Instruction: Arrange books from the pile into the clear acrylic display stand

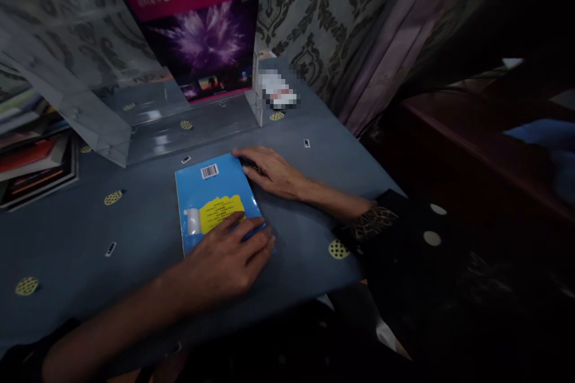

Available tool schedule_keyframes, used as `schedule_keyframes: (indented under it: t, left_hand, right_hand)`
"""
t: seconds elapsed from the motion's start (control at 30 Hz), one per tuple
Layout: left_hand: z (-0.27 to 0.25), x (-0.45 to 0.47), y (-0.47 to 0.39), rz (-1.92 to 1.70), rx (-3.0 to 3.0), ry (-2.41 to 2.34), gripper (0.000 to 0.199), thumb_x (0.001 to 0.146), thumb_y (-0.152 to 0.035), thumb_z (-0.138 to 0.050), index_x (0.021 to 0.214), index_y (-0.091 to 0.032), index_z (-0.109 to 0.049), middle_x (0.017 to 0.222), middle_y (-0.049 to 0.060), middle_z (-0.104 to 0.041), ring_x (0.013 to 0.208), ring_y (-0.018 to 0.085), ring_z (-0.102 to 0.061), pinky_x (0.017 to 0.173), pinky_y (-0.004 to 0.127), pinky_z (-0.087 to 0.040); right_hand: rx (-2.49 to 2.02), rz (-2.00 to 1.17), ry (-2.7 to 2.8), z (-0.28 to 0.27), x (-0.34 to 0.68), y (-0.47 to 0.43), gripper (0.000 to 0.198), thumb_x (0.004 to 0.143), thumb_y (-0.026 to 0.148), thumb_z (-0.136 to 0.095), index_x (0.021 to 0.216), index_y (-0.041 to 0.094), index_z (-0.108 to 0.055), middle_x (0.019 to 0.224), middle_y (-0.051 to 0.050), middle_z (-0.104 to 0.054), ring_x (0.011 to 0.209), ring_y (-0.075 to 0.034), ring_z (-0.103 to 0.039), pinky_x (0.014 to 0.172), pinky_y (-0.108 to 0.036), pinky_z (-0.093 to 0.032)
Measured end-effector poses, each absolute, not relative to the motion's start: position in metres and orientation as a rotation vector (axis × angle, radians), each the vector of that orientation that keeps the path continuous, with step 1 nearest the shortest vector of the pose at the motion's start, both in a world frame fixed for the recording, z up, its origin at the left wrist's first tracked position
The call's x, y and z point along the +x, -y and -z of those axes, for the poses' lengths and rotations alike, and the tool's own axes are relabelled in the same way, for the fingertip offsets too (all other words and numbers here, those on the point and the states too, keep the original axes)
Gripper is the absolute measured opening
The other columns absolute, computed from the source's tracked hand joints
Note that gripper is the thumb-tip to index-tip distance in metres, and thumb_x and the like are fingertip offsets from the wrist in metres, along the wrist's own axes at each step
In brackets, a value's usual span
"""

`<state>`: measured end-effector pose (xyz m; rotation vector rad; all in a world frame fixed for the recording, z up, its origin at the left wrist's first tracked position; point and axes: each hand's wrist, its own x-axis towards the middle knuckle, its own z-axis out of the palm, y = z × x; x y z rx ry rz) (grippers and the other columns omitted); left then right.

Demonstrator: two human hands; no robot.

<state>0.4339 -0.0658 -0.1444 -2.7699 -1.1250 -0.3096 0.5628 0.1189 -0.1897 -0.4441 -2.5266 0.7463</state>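
Observation:
A blue book (191, 185) lies flat on the table, with a barcode near its top edge and a yellow printed patch with text lower down. Across its lower right part rests my left hand (229, 251), fingers extended and slightly bent, covering that corner. My right hand (274, 173) is at the upper right of the book; its forefinger tip touches the top corner and its thumb is by the right edge. The fingers of this hand are stretched out and apart, and the palm side is hidden.
Behind the book, a clear acrylic rack (193, 131) holds an upright purple and pink book (204, 42). Several stacked books (36, 155) sit at the left. A pixelated white item (278, 90) lies right of the rack. The grey-blue tablecloth (148, 275) ends along the right and front edges.

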Motion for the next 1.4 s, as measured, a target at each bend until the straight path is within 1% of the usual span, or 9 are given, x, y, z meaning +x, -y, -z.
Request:
schedule_keyframes:
  t: [0.13, 0.23, 0.47, 0.57, 0.7, 0.93, 1.1, 1.23, 1.4]
  left_hand:
    - [0.148, 0.434, 0.062, 0.318, -2.715, 1.144, 0.023, 0.099, -0.016, -0.052, 0.116, -0.01, -0.066, 0.117, 0.011, -0.073, 0.114, 0.026, -0.064, 0.099, 0.045, -0.052]
    - [0.148, 0.433, 0.058, 0.288, -2.69, 1.141, 0.025, 0.099, -0.015, -0.05, 0.119, -0.01, -0.065, 0.119, 0.012, -0.072, 0.116, 0.026, -0.063, 0.099, 0.044, -0.052]
    - [0.153, 0.428, 0.05, 0.317, -2.635, 1.162, 0.025, 0.1, -0.015, -0.05, 0.119, -0.009, -0.063, 0.119, 0.013, -0.072, 0.117, 0.026, -0.063, 0.099, 0.042, -0.051]
    - [0.157, 0.426, 0.047, 0.333, -2.609, 1.158, 0.024, 0.099, -0.013, -0.05, 0.118, -0.008, -0.064, 0.119, 0.013, -0.072, 0.115, 0.027, -0.064, 0.097, 0.042, -0.052]
    - [0.157, 0.423, 0.045, 0.285, -2.57, 1.125, 0.027, 0.1, -0.013, -0.046, 0.119, -0.008, -0.064, 0.12, 0.015, -0.071, 0.115, 0.026, -0.064, 0.094, 0.041, -0.052]
    - [0.153, 0.423, 0.044, 0.279, -2.508, 1.038, 0.024, 0.1, -0.012, -0.046, 0.107, -0.01, -0.069, 0.108, 0.012, -0.075, 0.101, 0.021, -0.066, 0.082, 0.034, -0.054]
    - [0.154, 0.423, 0.044, 0.361, -2.499, 1.01, 0.025, 0.1, -0.01, -0.045, 0.101, -0.009, -0.07, 0.103, 0.009, -0.074, 0.092, 0.019, -0.066, 0.079, 0.032, -0.054]
    - [0.154, 0.423, 0.044, 0.345, -2.49, 0.999, 0.025, 0.1, -0.011, -0.045, 0.098, -0.011, -0.07, 0.095, 0.008, -0.073, 0.085, 0.017, -0.065, 0.074, 0.03, -0.053]
    - [0.154, 0.424, 0.046, 0.354, -2.476, 0.971, 0.022, 0.098, -0.011, -0.049, 0.093, -0.012, -0.07, 0.089, 0.006, -0.072, 0.079, 0.017, -0.063, 0.069, 0.029, -0.052]
  right_hand:
    - [-0.42, -0.749, 2.499, 0.192, 0.563, -0.119, 0.04, 0.098, 0.023, -0.042, 0.136, 0.015, -0.053, 0.137, -0.013, -0.062, 0.127, -0.025, -0.055, 0.109, -0.048, -0.043]
    - [-0.4, -0.758, 2.478, 0.192, 0.563, -0.119, 0.039, 0.098, 0.022, -0.041, 0.135, 0.018, -0.054, 0.136, -0.011, -0.062, 0.127, -0.024, -0.055, 0.11, -0.049, -0.043]
    - [-0.374, -0.766, 2.432, 0.187, 0.569, -0.112, 0.035, 0.098, 0.018, -0.042, 0.127, 0.019, -0.061, 0.126, -0.01, -0.069, 0.119, -0.022, -0.061, 0.105, -0.046, -0.048]
    - [-0.358, -0.785, 2.397, 0.187, 0.572, -0.106, 0.033, 0.097, 0.016, -0.043, 0.123, 0.017, -0.064, 0.12, -0.01, -0.071, 0.115, -0.022, -0.064, 0.101, -0.043, -0.051]
    - [-0.347, -0.816, 2.358, 0.188, 0.579, -0.099, 0.033, 0.095, 0.013, -0.044, 0.119, 0.018, -0.066, 0.114, -0.009, -0.073, 0.111, -0.022, -0.065, 0.098, -0.043, -0.054]
    - [-0.36, -0.906, 2.321, 0.185, 0.598, -0.078, 0.034, 0.094, 0.009, -0.045, 0.116, 0.021, -0.067, 0.112, -0.007, -0.074, 0.109, -0.019, -0.066, 0.096, -0.042, -0.055]
    - [-0.323, -0.912, 2.314, 0.185, 0.616, -0.059, 0.039, 0.093, 0.007, -0.043, 0.122, 0.022, -0.064, 0.113, -0.007, -0.073, 0.108, -0.019, -0.066, 0.094, -0.042, -0.056]
    - [-0.302, -0.884, 2.34, 0.182, 0.628, -0.046, 0.043, 0.093, 0.004, -0.042, 0.127, 0.022, -0.061, 0.116, -0.007, -0.072, 0.113, -0.019, -0.065, 0.099, -0.044, -0.054]
    - [-0.348, -0.85, 2.356, 0.179, 0.636, -0.032, 0.043, 0.093, 0.003, -0.042, 0.13, 0.019, -0.057, 0.117, -0.009, -0.07, 0.112, -0.019, -0.064, 0.096, -0.042, -0.056]
